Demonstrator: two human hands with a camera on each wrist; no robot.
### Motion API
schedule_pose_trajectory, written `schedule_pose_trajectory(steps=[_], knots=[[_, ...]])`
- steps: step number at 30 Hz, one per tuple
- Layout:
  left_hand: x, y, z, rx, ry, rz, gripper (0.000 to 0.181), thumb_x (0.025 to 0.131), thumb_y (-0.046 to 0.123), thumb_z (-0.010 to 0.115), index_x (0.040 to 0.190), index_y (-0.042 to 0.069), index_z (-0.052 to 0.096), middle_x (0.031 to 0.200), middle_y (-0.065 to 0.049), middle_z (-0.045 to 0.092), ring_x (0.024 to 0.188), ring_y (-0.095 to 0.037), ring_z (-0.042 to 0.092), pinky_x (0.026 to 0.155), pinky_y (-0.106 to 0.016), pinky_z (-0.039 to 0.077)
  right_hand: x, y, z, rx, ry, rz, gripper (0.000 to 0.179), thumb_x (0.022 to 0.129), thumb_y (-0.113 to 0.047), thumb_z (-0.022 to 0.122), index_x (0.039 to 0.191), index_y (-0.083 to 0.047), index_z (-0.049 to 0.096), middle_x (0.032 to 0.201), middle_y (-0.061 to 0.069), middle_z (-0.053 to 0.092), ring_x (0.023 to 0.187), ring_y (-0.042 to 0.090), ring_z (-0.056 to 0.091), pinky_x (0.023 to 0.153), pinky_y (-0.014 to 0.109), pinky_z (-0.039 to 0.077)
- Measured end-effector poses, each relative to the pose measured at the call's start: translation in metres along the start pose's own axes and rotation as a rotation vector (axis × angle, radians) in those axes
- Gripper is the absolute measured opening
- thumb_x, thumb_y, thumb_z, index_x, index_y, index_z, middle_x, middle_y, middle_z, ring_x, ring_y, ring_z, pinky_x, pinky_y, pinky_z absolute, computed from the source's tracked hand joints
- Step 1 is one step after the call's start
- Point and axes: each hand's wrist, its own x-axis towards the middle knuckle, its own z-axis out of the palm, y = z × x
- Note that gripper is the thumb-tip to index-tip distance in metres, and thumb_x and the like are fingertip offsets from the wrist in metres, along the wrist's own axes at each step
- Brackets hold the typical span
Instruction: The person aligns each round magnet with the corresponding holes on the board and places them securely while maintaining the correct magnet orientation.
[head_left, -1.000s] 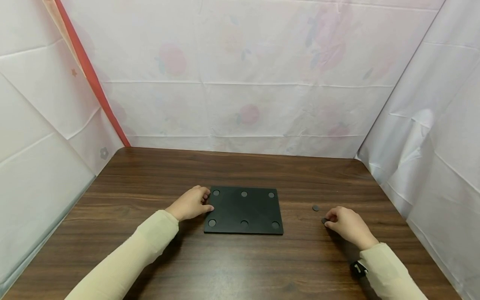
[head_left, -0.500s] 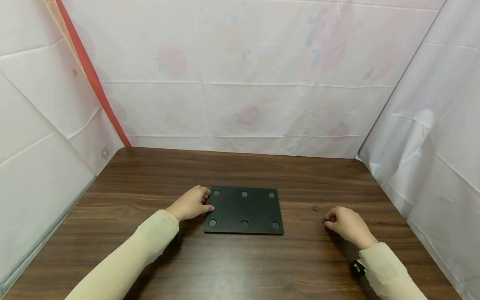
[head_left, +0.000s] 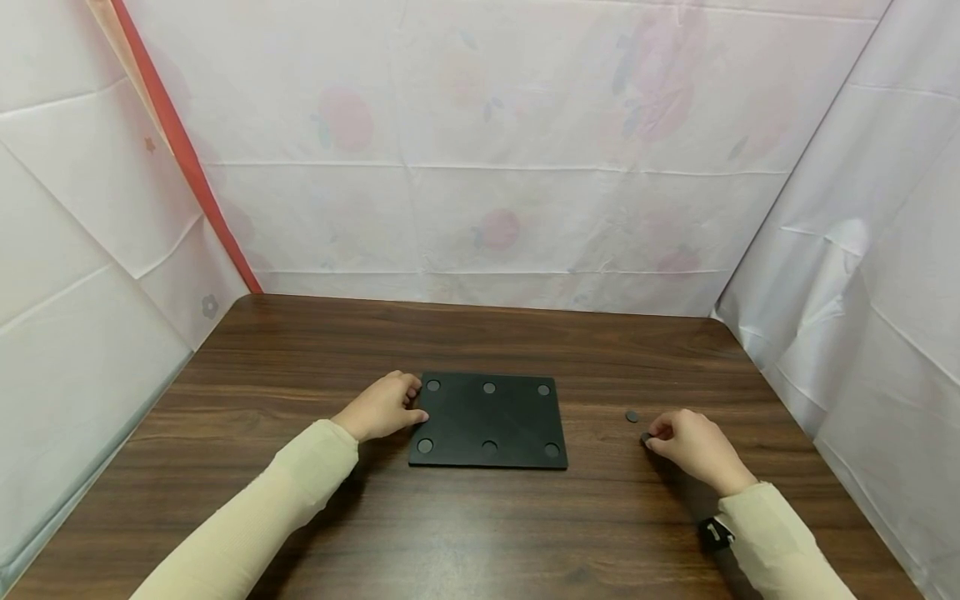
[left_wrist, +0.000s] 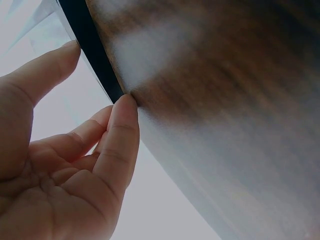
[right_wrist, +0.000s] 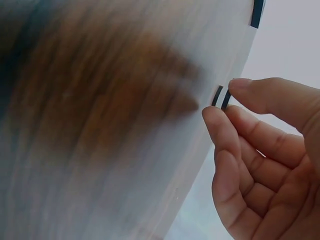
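A flat black board (head_left: 487,419) lies on the wooden table, with several round spots along its far and near edges. The spots at front middle (head_left: 489,448) and front right (head_left: 551,450) look darker than the others. At the board's left edge, my left hand (head_left: 381,407) touches it with the thumb over the edge and the fingertips near the far corner. My right hand (head_left: 693,446) pinches a small dark disc (head_left: 646,438) between thumb and finger, tilted at the table's surface. A second dark disc (head_left: 632,417) lies flat just beyond it.
The brown table (head_left: 480,533) extends around the board on all sides. White printed curtains (head_left: 450,167) close in the back and both sides. A black band (head_left: 715,534) sits on my right wrist.
The pinched disc and my right fingers have shifted very slightly up and to the left. The left hand, board and other disc look unmoved.
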Motion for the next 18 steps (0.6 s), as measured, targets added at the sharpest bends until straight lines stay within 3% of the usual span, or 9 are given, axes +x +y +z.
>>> schedule_pose_trajectory(steps=[18], knots=[[-0.002,0.004,-0.002,-0.019,0.001,-0.009,0.053,0.089,0.022,0.074,0.13,-0.005,0.054,0.116,-0.014,0.059,0.105,-0.026,0.059,0.092,-0.044,0.051,0.014,-0.028,-0.002,0.078,0.087,-0.102,0.011,0.085,-0.011,0.071,0.093,-0.006,0.074,0.085,0.001,0.072,0.075,0.011,0.064,0.064,0.029,0.053]])
